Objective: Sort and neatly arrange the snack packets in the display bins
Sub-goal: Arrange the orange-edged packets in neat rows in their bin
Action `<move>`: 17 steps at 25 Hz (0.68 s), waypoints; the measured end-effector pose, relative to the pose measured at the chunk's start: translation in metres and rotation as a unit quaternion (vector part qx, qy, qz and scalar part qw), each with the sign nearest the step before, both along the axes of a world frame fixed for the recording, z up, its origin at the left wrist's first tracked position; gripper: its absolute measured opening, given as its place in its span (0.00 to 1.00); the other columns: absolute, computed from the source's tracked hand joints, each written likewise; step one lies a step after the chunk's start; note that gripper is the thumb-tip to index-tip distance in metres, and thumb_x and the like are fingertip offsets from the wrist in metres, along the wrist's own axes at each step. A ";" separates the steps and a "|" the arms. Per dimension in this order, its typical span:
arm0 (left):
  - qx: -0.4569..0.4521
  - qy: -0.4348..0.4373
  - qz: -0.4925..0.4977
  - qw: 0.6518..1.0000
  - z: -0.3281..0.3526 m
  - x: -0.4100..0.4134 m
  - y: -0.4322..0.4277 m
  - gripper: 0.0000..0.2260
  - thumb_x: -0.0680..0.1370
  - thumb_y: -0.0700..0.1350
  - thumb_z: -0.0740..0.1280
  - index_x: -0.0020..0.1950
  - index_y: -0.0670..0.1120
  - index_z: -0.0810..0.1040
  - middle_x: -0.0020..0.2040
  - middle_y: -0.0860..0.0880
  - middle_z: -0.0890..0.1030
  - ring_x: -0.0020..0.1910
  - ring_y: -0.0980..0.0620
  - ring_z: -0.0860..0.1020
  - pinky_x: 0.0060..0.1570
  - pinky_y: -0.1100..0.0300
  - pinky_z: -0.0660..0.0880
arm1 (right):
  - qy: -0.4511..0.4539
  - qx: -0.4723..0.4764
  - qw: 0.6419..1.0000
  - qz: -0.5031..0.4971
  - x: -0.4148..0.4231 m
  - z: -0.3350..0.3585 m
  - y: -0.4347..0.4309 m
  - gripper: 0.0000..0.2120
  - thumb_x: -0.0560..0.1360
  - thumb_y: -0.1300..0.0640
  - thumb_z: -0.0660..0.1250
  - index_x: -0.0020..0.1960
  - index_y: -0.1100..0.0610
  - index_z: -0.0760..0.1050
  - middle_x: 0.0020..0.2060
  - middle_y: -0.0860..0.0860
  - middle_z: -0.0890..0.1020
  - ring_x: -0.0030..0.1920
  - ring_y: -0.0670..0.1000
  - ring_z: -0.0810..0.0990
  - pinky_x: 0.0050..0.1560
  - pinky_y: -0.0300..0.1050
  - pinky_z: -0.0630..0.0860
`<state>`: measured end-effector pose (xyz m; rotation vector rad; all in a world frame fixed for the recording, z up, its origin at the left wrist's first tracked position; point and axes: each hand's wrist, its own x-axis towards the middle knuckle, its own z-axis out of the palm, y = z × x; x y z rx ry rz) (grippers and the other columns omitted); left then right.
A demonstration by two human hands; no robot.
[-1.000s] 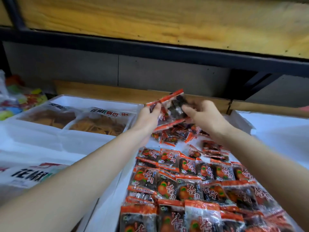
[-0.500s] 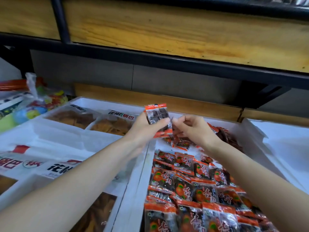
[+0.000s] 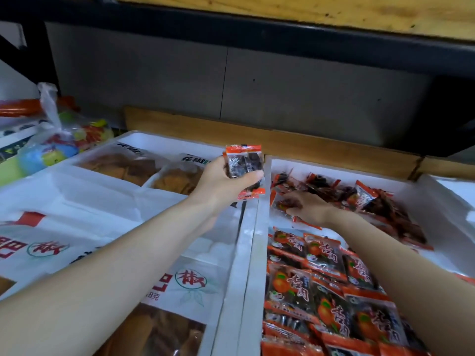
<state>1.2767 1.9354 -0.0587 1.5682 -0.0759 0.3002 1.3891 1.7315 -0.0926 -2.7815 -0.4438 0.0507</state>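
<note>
Neat rows [image 3: 321, 276]: lying nearest in the right bin [image 3: 334, 167], labels up and overlapping like tiles, so every front is facing a shopper (this part is looking finished).

White bags [image 3: 108, 222]: lying flat in the left bin [image 3: 154, 136] alongside. They are a different product and are sitting apart from the small packets.

Left hand [image 3: 221, 183]: hovering over the wall between the two bins, thumb and fingers gripping the held stack [image 3: 244, 164].

Held stack: standing upright in that grip with its edges squared together. It is probably being collected so that several packets go down at once as the next row.

Right hand [image 3: 312, 208]: reaching palm down into the far part of the right bin, fingers curling round a loose packet [image 3: 281, 204]. Whether that packet is leaving the floor yet cannot be told.

Loose heap [image 3: 365, 194]: sprawling beyond that hand against the far wall, packets tilting every way and waiting to be sorted. A strip of bare bin floor is separating it from the neat rows.

Plastic bag [image 3: 61, 140]: sitting far left outside the bins, holding colourful items too blurred to name.

Wooden ledge [image 3: 295, 143]: running behind both bins, below a grey panel.
</note>
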 end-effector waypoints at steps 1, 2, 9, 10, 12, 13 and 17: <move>0.003 0.001 0.002 1.000 -0.002 0.001 0.000 0.13 0.73 0.43 0.73 0.57 0.46 0.78 0.51 0.48 0.84 0.52 0.50 0.82 0.59 0.49 0.77 | 0.001 0.005 1.000 0.000 0.003 -0.001 0.002 0.23 0.77 0.58 0.64 0.71 0.50 0.64 0.68 0.50 0.70 0.62 0.54 0.73 0.60 0.46 0.71; 0.008 0.002 0.002 1.000 -0.003 0.001 -0.001 0.14 0.73 0.43 0.74 0.57 0.46 0.78 0.51 0.49 0.84 0.52 0.50 0.82 0.59 0.50 0.77 | 0.003 0.020 1.000 -0.002 0.004 0.000 0.005 0.23 0.75 0.58 0.67 0.69 0.51 0.66 0.66 0.49 0.72 0.62 0.52 0.73 0.59 0.43 0.70; 0.018 -0.006 0.005 1.000 0.002 -0.021 -0.007 0.15 0.73 0.42 0.74 0.59 0.47 0.78 0.52 0.50 0.83 0.51 0.52 0.81 0.54 0.57 0.77 | -0.077 0.043 0.995 -0.044 -0.022 0.022 0.009 0.16 0.73 0.53 0.69 0.59 0.55 0.74 0.47 0.51 0.79 0.47 0.52 0.78 0.46 0.42 0.73; 0.017 -0.007 0.006 1.000 0.002 -0.028 -0.009 0.14 0.73 0.42 0.73 0.57 0.48 0.78 0.52 0.50 0.83 0.51 0.52 0.81 0.53 0.57 0.77 | -0.112 0.054 0.991 -0.054 -0.032 0.029 0.006 0.15 0.73 0.51 0.69 0.57 0.56 0.74 0.46 0.52 0.79 0.48 0.53 0.78 0.47 0.44 0.74; 0.007 -0.008 0.007 1.000 0.005 -0.045 -0.012 0.11 0.73 0.41 0.73 0.52 0.51 0.77 0.50 0.51 0.83 0.51 0.52 0.81 0.53 0.57 0.77 | -0.168 0.097 0.979 -0.068 -0.056 0.045 -0.003 0.14 0.73 0.49 0.69 0.50 0.59 0.75 0.41 0.53 0.79 0.44 0.54 0.77 0.44 0.44 0.74; 0.001 -0.006 0.010 1.000 0.006 -0.054 -0.014 0.10 0.73 0.41 0.74 0.49 0.52 0.77 0.49 0.51 0.83 0.50 0.53 0.81 0.52 0.57 0.77 | -0.181 0.121 0.974 -0.067 -0.069 0.053 -0.008 0.14 0.74 0.49 0.69 0.48 0.61 0.76 0.38 0.54 0.79 0.40 0.54 0.76 0.39 0.42 0.73; -0.002 0.004 0.011 1.000 0.010 -0.089 -0.019 0.10 0.73 0.42 0.73 0.50 0.51 0.76 0.48 0.52 0.82 0.48 0.55 0.81 0.46 0.61 0.76 | -0.135 0.247 0.958 -0.050 -0.134 0.075 -0.022 0.16 0.75 0.50 0.67 0.41 0.65 0.76 0.30 0.57 0.75 0.32 0.52 0.74 0.31 0.40 0.67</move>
